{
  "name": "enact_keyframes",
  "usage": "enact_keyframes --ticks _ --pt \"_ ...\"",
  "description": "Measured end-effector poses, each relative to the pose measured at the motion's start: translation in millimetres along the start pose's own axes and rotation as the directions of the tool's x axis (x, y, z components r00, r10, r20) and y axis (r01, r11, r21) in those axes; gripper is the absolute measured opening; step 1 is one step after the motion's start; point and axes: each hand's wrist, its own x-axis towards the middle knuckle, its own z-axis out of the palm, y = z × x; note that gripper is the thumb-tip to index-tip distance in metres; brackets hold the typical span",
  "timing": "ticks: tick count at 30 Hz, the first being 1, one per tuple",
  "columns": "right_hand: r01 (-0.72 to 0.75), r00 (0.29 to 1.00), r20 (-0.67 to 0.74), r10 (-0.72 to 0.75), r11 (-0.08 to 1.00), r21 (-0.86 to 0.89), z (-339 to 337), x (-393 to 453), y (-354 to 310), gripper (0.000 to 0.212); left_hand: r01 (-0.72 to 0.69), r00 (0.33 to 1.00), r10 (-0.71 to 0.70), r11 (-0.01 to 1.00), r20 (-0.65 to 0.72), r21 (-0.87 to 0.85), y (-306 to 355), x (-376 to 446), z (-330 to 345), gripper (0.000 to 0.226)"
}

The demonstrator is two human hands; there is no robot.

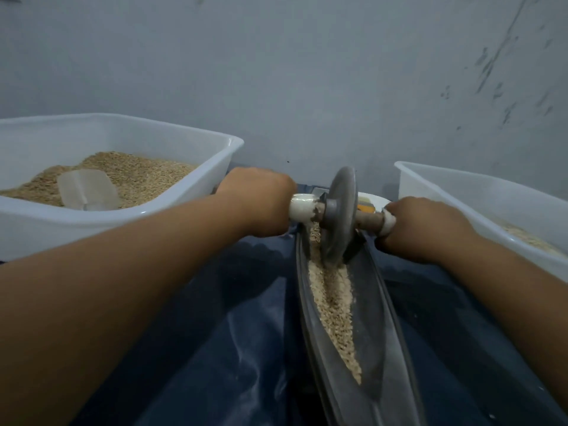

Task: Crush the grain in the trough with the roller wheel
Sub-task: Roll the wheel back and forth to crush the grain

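The crushing looks to be under way. The roller wheel (pixel 339 216) stands on its edge in the long metal trough (pixel 378 318), toward the far end. The grain (pixel 333 305) lies in a thin line along the bottom of the trough, on the near side of the wheel. The next move is probably to pull the wheel back over that grain, pressing down evenly on both sides.

The left hand (pixel 261 201) is curled tight round the white handle left of the wheel. The right hand (pixel 424 229) seems to grip the handle on the other side, though its fingers are hidden.
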Motion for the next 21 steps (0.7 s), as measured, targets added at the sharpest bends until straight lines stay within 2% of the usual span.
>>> enact_keyframes --ticks 6,12,18,21 --pt "0.002 0.991 0.133 -0.009 0.998 0.055 0.2 -10.5 5.3 0.019 -0.044 0.999 0.044 0.999 -0.014 0.021 -2.2 -8.4 5.9 0.025" --pt "0.027 0.993 0.113 -0.030 0.999 0.028 -8.5 4.1 -5.4 0.027 -0.010 0.997 0.013 0.999 0.078 -0.032 0.7 3.8 -1.8 0.021" --pt "0.058 0.988 0.145 -0.061 0.998 0.022 -5.7 -12.4 1.8 0.021 -0.036 0.999 0.035 0.999 0.012 0.010 -4.0 -14.9 8.6 0.021" --pt "0.025 0.990 0.134 -0.030 0.999 0.036 -6.3 -4.0 -2.1 0.026 0.001 0.999 -0.001 1.000 0.046 0.015 1.5 -6.6 0.0 0.018"
